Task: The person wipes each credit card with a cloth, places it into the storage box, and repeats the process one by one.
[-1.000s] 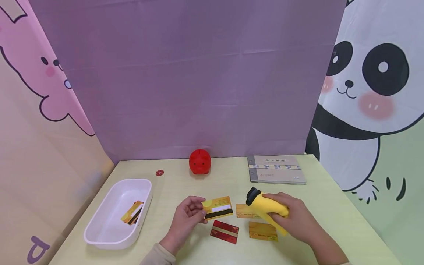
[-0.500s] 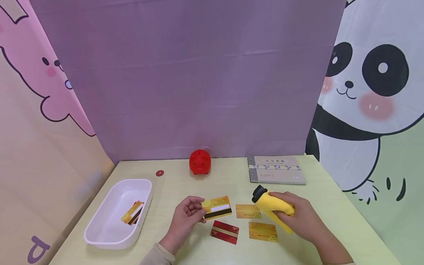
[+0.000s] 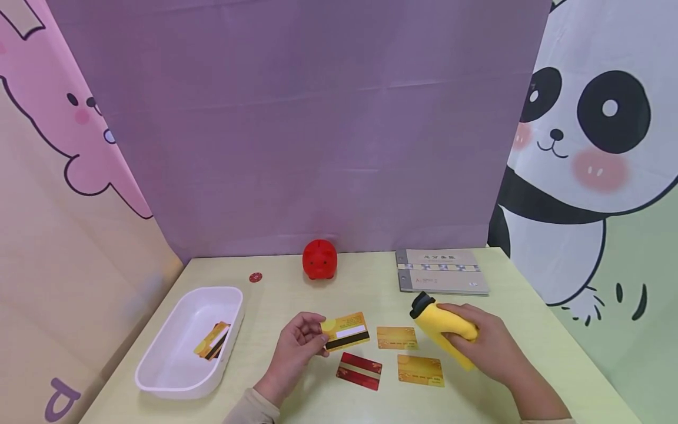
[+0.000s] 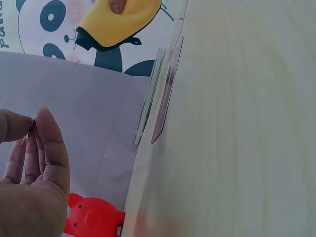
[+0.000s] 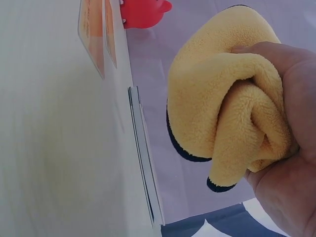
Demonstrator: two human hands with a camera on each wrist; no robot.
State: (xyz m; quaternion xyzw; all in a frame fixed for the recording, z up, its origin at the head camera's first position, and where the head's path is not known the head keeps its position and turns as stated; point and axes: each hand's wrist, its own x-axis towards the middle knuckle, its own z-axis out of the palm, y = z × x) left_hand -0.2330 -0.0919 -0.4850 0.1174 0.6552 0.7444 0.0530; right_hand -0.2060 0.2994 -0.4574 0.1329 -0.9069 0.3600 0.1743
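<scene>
Between thumb and fingers, the left hand (image 3: 296,353) pinches a gold card (image 3: 345,332) by its left end, its black stripe and white strip showing. The right hand (image 3: 489,344) grips a bunched yellow cloth (image 3: 445,327) with a black edge, held above the table. Flat below the hands lie a red card (image 3: 359,371) and two gold cards, one upper (image 3: 397,338) and one lower (image 3: 421,370). In the right wrist view the folded cloth (image 5: 222,74) fills the grasp. Only a thin edge of the pinched card shows in the left wrist view.
A white tray (image 3: 150,377) at the left holds a few cards (image 3: 213,340). Toward the back of the table stand a red piggy bank (image 3: 320,259) and a small red disc (image 3: 256,277) lying flat. Grey notebooks (image 3: 444,272) lie at the back right.
The right hand has moved rightward with the yellow cloth, uncovering the upper gold card. The left hand and its card have shifted very slightly left.
</scene>
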